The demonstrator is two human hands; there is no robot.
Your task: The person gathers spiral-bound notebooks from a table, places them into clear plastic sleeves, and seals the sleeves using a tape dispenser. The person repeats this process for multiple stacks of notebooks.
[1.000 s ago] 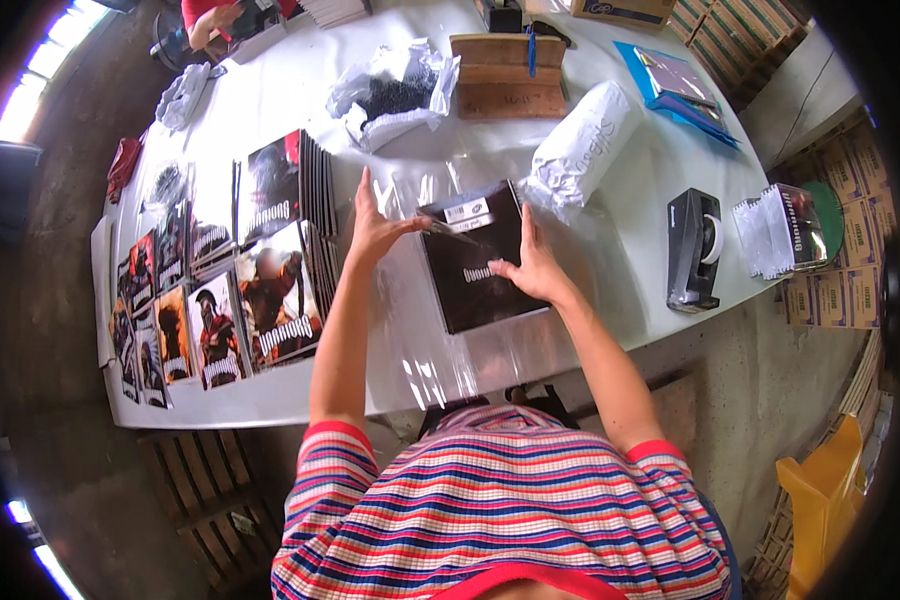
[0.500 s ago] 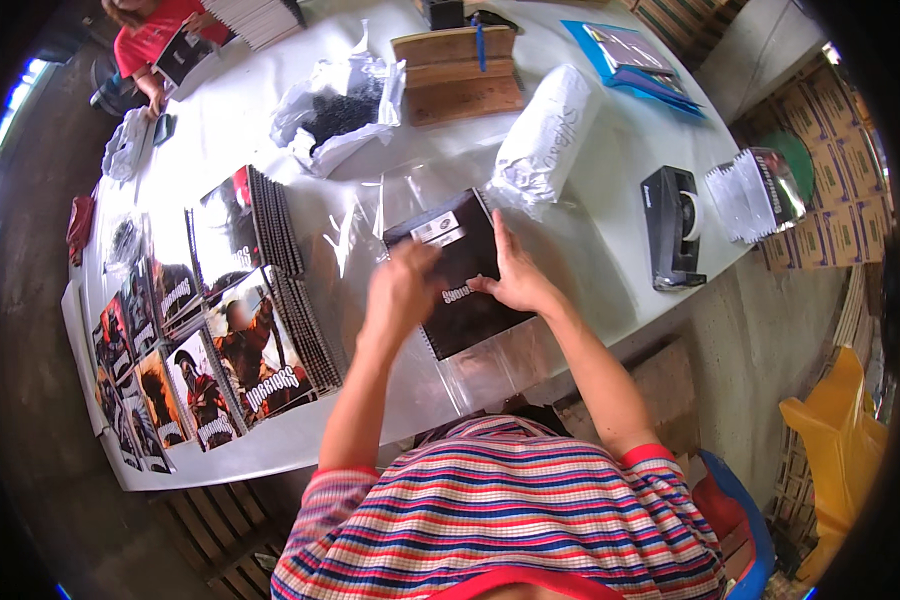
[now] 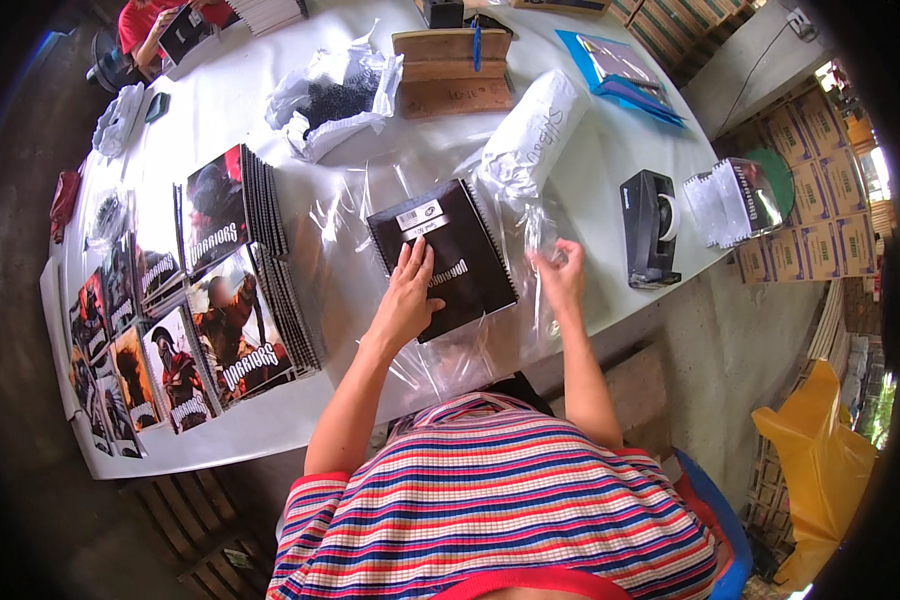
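Note:
A black spiral-bound notebook [image 3: 478, 272] with a white label lies on a clear plastic sheet [image 3: 440, 360] in front of me. My left hand [image 3: 408, 290] rests flat on the notebook's cover, fingers stretched out, just below the label. Right of the spiral edge, my right hand [image 3: 562, 275] is closed in a pinch on the sheet's raised right side. The plastic bunches a little above those fingertips.
Stacks of spiral notebooks [image 3: 235, 310] stand at the left. A black tape dispenser [image 3: 650, 230] and packed notebooks [image 3: 735, 205] are to the right. Behind lie a white wrapped roll [image 3: 535, 130], an opened bag [image 3: 335, 100] and a wooden holder [image 3: 450, 95]. Another person [image 3: 150, 30] handles notebooks far left.
My right hand has left the notebook and moved right, taking hold of the plastic. My left hand has settled flat on the cover. The notebook appears slightly shifted as the view moved.

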